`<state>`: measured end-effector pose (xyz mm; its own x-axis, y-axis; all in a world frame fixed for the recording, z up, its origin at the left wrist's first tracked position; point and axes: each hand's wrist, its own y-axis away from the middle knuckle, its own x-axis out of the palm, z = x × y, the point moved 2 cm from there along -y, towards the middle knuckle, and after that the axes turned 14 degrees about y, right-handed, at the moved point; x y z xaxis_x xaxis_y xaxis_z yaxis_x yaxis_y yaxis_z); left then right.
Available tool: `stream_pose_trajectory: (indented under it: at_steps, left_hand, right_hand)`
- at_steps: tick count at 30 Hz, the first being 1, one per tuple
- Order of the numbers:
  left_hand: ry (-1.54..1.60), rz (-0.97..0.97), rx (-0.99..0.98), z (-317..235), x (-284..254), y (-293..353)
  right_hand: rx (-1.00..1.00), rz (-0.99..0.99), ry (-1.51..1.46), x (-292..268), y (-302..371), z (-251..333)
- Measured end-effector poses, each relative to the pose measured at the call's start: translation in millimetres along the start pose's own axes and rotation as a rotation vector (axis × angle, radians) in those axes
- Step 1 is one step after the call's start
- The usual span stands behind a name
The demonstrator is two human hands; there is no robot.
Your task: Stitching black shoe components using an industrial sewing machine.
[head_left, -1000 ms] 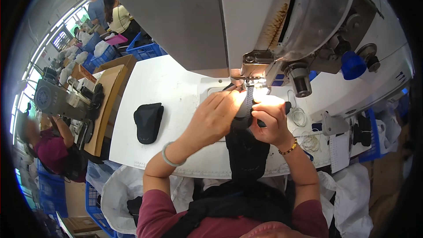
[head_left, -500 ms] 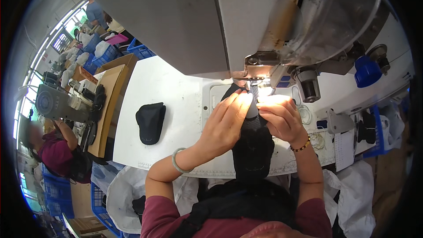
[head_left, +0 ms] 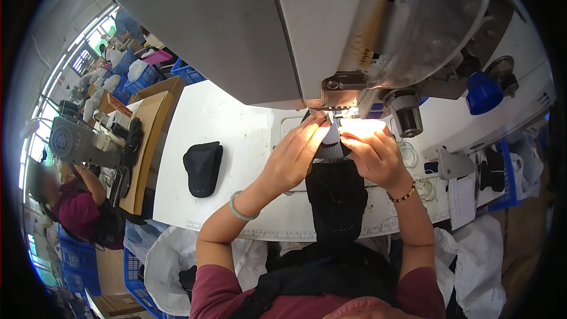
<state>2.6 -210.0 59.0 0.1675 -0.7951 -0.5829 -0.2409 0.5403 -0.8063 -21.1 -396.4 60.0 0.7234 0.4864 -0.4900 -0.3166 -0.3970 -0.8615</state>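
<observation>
A black fabric piece [head_left: 336,198] runs from under the sewing machine's needle area [head_left: 348,109] toward my body, its near end at the table's front edge. Close to the needle, a small pale, rounded patch [head_left: 332,136] lies on its grey textured part. My left hand [head_left: 293,155] has its fingers pressed together at the left edge of the work, by the pale patch. From the other side my right hand [head_left: 375,150] pinches the work, its fingertips brightly lit by the machine lamp. The exact grip under the fingertips is partly hidden.
A second black shaped piece [head_left: 202,168] lies on the white table [head_left: 248,136] to the left. Loose thread [head_left: 425,189] and a blue knob [head_left: 484,93] are on the right. White sacks [head_left: 171,272] hang below the table. Another person [head_left: 80,204] works at a machine far left.
Both hands stay at the needle area with small finger shifts; my left hand has moved slightly left and down. More of the pale patch and the grey textured part now shows between them.
</observation>
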Motion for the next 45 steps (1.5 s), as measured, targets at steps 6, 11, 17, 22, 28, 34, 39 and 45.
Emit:
stream_pose_trajectory:
  at_steps: [6,11,17,22,28,34,39,45]
  left_hand:
    - [0.035,-0.052,-0.002,19.3,3.5,3.3]
    - [0.07,-0.095,-0.011,32.8,5.8,6.9]
    - [0.091,0.055,-0.19,27.0,-1.9,-1.0]
    - [0.572,-0.112,-0.539,66.4,-18.0,-4.9]
    - [0.667,0.137,-0.735,100.0,1.6,-13.3]
    - [1.543,0.025,-1.129,129.1,15.4,-3.7]
    - [1.817,0.111,-1.059,117.7,8.5,-12.9]
    - [1.675,-0.112,-1.172,83.1,2.8,-6.2]
  right_hand:
    - [0.052,0.091,-0.026,5.1,1.0,0.9]
    - [0.075,0.062,0.032,6.5,-2.3,7.0]
    - [0.129,0.001,0.07,9.7,5.2,7.0]
    - [0.13,0.0,0.043,3.6,-3.8,15.5]
    - [0.171,-0.003,0.039,1.3,-8.3,17.3]
    - [0.193,-0.016,0.064,7.6,-3.5,14.1]
    - [0.169,-0.05,0.064,8.0,-1.9,15.4]
    - [0.13,0.032,0.026,5.6,3.5,15.0]
